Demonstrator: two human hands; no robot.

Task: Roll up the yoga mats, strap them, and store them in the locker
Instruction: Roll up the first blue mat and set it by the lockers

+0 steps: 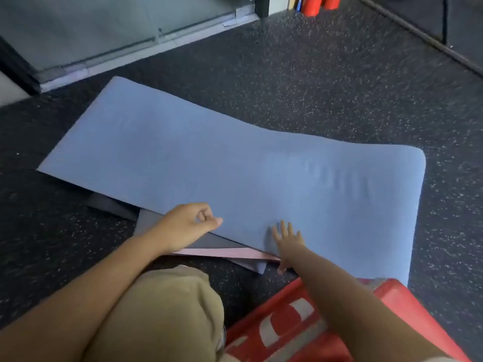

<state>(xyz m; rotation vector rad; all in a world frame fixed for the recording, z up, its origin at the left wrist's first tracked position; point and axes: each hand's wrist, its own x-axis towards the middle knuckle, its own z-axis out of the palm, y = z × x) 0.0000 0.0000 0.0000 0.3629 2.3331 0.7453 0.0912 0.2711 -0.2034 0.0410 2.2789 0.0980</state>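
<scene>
While the blue mat [230, 163] lies flat on the floor [326, 82], the left hand [188, 226] pinches its near edge — the right hand [287, 239] presses down, fingers [283, 227] spread.

Lighting: dim, even, cool; shadows soft. Focus: soft throughout. Motion blur: heavy on the right hand [287, 241], fingers [283, 227] smeared. Wide-angle distortion: flat blue foam mat [235, 163] edges bowed. Dark speckled rubber floor [326, 74] streaked toward corners.

No text can be read anywhere. The red crate [300, 325] bears white shapes, too partial to make out.
</scene>
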